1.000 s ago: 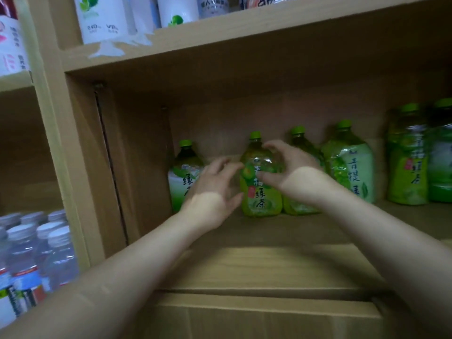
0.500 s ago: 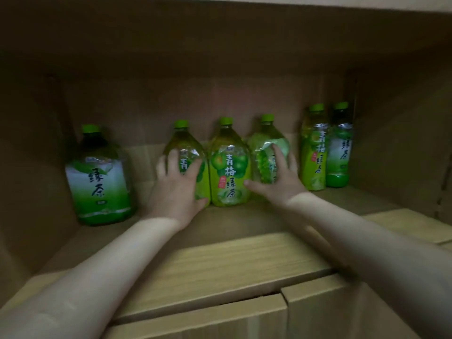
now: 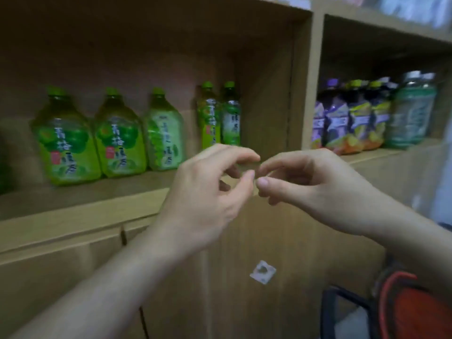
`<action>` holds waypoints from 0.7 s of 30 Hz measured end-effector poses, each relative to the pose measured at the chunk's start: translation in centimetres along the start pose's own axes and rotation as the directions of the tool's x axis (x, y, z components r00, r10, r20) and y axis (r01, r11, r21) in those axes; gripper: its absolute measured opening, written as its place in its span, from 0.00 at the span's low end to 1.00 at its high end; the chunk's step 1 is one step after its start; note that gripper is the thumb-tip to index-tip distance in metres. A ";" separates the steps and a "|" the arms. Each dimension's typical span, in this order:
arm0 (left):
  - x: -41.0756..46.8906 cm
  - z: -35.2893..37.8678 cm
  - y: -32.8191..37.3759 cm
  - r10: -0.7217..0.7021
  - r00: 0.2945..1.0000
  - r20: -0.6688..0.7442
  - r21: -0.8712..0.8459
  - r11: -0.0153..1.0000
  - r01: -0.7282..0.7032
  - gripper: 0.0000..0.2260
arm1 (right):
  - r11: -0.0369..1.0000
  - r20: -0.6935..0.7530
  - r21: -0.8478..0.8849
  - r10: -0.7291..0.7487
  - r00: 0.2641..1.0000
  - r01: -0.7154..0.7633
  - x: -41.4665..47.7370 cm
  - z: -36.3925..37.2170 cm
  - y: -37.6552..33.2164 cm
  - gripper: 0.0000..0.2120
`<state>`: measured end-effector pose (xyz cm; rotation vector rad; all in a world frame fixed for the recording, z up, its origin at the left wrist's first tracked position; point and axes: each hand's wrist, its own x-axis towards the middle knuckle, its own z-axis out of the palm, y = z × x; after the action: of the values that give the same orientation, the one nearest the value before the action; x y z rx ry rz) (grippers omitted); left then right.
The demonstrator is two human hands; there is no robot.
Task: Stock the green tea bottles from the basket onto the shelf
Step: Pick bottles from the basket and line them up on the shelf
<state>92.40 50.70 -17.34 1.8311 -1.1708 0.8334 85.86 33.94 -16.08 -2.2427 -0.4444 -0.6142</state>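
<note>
Three squat green tea bottles point(image 3: 119, 135) stand in a row on the wooden shelf point(image 3: 97, 192), and two slim green bottles point(image 3: 219, 116) stand to their right near the divider. My left hand point(image 3: 208, 189) and my right hand point(image 3: 303, 182) hover in front of the shelf edge, off the bottles. Their fingertips nearly meet, fingers loosely curled, and both hold nothing. The basket point(image 3: 401, 307), red with a black frame, shows at the bottom right corner; I cannot see what is inside it.
A vertical divider point(image 3: 308, 77) separates this bay from the right one, where purple and yellow drink bottles point(image 3: 354, 118) and a pale green jar point(image 3: 413, 111) stand. Cabinet doors point(image 3: 244, 265) with a white sticker are below the shelf.
Both hands have let go of the bottles and pulled back from the shelf toward each other. The view has swung right, showing the neighbouring bay and the basket.
</note>
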 end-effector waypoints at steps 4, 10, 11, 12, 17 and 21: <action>-0.9 8.0 5.1 0.087 0.979 0.187 -0.189 0.981 -0.051 0.05 | 0.978 -0.075 -0.089 0.180 0.981 -0.186 -9.1 -5.3 3.0 0.16; -4.9 19.0 10.9 0.220 0.907 0.358 -0.370 0.926 -0.078 0.05 | 0.846 -0.250 -0.067 0.499 0.830 -0.529 -22.1 -10.6 7.8 0.16; -5.7 20.5 11.5 0.226 0.893 0.388 -0.371 0.926 -0.072 0.05 | 0.822 -0.268 -0.065 0.532 0.803 -0.566 -23.9 -10.8 8.7 0.15; -6.6 22.0 11.9 0.224 0.879 0.421 -0.369 0.927 -0.059 0.06 | 0.796 -0.280 -0.064 0.565 0.776 -0.602 -25.4 -10.8 9.7 0.15; -10.0 28.5 12.6 0.170 0.743 0.647 -0.260 0.966 0.005 0.08 | 0.641 -0.261 -0.091 0.723 0.640 -0.762 -31.4 -10.0 16.0 0.15; -10.9 33.4 13.2 0.115 0.526 0.843 -0.073 0.992 -0.101 0.08 | 0.566 -0.227 -0.122 0.784 0.578 -0.815 -34.3 -8.4 19.7 0.18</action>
<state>79.93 22.50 -38.66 2.2316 -1.8888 -0.1189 64.76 10.57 -41.38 -2.2548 0.7675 -0.3200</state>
